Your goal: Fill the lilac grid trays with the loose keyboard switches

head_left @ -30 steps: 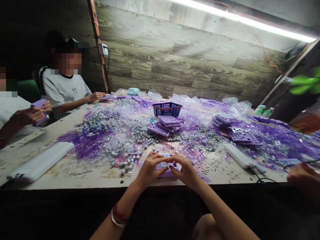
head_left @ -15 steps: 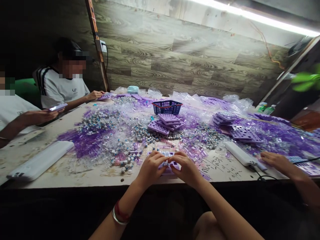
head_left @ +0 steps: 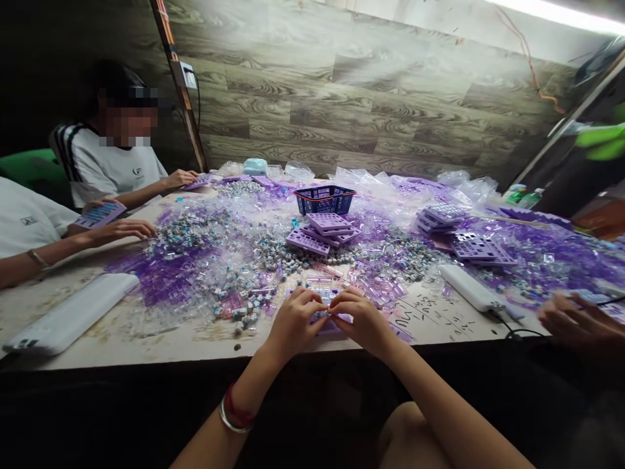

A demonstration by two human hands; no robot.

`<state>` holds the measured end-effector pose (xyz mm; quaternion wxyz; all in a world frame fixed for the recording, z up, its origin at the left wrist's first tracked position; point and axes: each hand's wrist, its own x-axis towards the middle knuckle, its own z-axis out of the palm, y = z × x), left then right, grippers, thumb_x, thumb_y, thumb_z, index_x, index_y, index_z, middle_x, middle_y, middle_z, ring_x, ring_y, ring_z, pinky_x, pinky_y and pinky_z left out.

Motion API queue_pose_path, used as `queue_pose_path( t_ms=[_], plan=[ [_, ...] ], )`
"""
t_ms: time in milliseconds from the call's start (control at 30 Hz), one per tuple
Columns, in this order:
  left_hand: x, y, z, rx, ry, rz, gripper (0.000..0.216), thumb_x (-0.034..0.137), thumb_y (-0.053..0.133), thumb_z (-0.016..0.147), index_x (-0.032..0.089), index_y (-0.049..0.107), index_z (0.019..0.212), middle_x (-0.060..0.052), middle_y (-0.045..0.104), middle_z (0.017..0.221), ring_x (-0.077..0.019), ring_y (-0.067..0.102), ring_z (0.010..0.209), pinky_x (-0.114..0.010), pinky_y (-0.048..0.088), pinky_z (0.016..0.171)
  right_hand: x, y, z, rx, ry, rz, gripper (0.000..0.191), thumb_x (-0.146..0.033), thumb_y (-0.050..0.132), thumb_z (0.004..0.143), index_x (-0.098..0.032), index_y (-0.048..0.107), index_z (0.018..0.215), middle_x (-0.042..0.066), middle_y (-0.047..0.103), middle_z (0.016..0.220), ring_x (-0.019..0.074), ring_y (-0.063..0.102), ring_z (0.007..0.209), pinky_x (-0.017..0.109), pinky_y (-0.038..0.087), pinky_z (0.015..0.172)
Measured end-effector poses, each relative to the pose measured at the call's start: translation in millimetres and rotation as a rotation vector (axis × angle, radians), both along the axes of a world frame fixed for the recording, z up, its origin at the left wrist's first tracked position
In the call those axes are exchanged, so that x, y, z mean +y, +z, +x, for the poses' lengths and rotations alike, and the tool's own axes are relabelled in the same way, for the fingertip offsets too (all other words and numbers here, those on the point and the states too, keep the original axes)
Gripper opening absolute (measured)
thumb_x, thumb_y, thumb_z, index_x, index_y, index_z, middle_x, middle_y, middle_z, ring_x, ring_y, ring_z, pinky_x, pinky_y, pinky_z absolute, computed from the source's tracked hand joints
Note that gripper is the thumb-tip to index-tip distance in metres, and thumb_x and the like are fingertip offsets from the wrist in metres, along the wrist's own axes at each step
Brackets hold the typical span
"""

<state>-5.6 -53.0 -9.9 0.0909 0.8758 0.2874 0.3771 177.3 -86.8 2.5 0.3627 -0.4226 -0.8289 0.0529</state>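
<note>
At the near edge of the table, my left hand (head_left: 293,320) and my right hand (head_left: 365,319) meet with fingertips pinched together. A tiny piece seems to be between them, too small to name. Beneath the fingers lies a purple panel with square openings (head_left: 333,327), mostly covered by my hands; pale small parts show along its far side. Just beyond are loose clear pink and purple plastic pieces (head_left: 378,286). Small grey-white parts with blue bits (head_left: 247,312) lie in a heap to the left.
A stack of purple panels (head_left: 322,234) stands mid-table before a dark basket (head_left: 325,199). White bar-shaped devices (head_left: 73,316) lie left and right, the right one (head_left: 471,290) cabled. Co-workers sit at left; one person's hand (head_left: 120,229) reaches to the heap. Another hand (head_left: 576,319) is at right.
My fingertips have drawn closer together above the panel. The left co-worker's hand has moved to the heap, and the right neighbour's hand has shifted right. The view has tilted down slightly.
</note>
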Motion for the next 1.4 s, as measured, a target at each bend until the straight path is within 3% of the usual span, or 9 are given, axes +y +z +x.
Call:
queue_pose_path(
  t_ms=[300, 533, 700, 833, 1067, 1200, 1400],
  plan=[
    [3, -3.6, 2, -0.061, 0.016, -0.053, 0.004, 0.018, 0.066, 0.082, 0.019, 0.069, 0.084, -0.005, 0.065, 0.090, -0.0208, 0.055, 0.091, -0.037, 0.049, 0.083, -4, 12.9, -6, -0.149, 0.010, -0.038, 0.024, -0.006, 0.049, 0.087, -0.016, 0.068, 0.076, 0.008, 0.065, 0.085, 0.0194, 0.057, 0.085, 0.032, 0.050, 0.074],
    [-5, -0.6, 6, 0.002, 0.105, -0.008, 0.010, 0.015, 0.061, 0.085, 0.020, 0.068, 0.080, -0.006, 0.061, 0.104, -0.0221, 0.053, 0.100, -0.039, 0.049, 0.086, 5, 13.9, -7, -0.119, -0.032, -0.168, 0.025, -0.001, 0.054, 0.080, -0.018, 0.069, 0.069, 0.004, 0.062, 0.072, 0.0155, 0.058, 0.072, 0.026, 0.046, 0.065],
    [-6, -1.3, 10, -0.007, 0.163, -0.037, 0.014, 0.009, 0.059, 0.081, 0.019, 0.067, 0.076, -0.006, 0.061, 0.107, -0.0253, 0.052, 0.103, -0.044, 0.048, 0.090, 11, 32.1, -12, -0.283, -0.059, -0.248, 0.024, 0.001, 0.057, 0.076, -0.015, 0.068, 0.062, 0.003, 0.060, 0.064, 0.0136, 0.056, 0.063, 0.024, 0.041, 0.060],
    [-5, -5.1, 11, -0.053, 0.162, 0.016, 0.017, 0.015, 0.052, 0.085, 0.022, 0.066, 0.078, -0.007, 0.062, 0.107, -0.0281, 0.053, 0.104, -0.047, 0.048, 0.087, 13, 41.2, -16, -0.413, -0.092, -0.301, 0.023, -0.001, 0.056, 0.077, -0.015, 0.068, 0.064, 0.003, 0.062, 0.066, 0.0122, 0.054, 0.061, 0.024, 0.038, 0.060],
    [-7, -4.7, 11, -0.008, 0.193, 0.104, 0.023, 0.016, 0.043, 0.090, 0.021, 0.064, 0.083, -0.009, 0.060, 0.108, -0.0281, 0.052, 0.106, -0.048, 0.048, 0.089, 3, 40.9, -20, -0.422, -0.290, -0.378, 0.015, -0.015, 0.060, 0.082, -0.019, 0.069, 0.071, 0.002, 0.063, 0.073, 0.0118, 0.054, 0.057, 0.025, 0.026, 0.050],
    [-11, -9.2, 10, 0.048, 0.204, 0.164, 0.023, 0.012, 0.043, 0.090, 0.018, 0.065, 0.091, -0.011, 0.060, 0.110, -0.0307, 0.050, 0.106, -0.050, 0.048, 0.087, 3, 39.7, -24, -0.471, -0.297, -0.357, 0.014, -0.012, 0.060, 0.080, -0.018, 0.069, 0.072, 0.002, 0.063, 0.074, 0.0103, 0.053, 0.055, 0.026, 0.023, 0.049],
    [-16, -10.2, 2, 0.041, 0.166, 0.070, 0.023, 0.010, 0.049, 0.087, 0.019, 0.067, 0.098, -0.010, 0.058, 0.108, -0.0290, 0.051, 0.105, -0.047, 0.049, 0.088, -4, 34.0, -22, -0.414, -0.295, -0.311, 0.018, -0.008, 0.058, 0.081, -0.018, 0.068, 0.070, 0.002, 0.064, 0.077, 0.0132, 0.060, 0.066, 0.023, 0.032, 0.053]
  ],
)
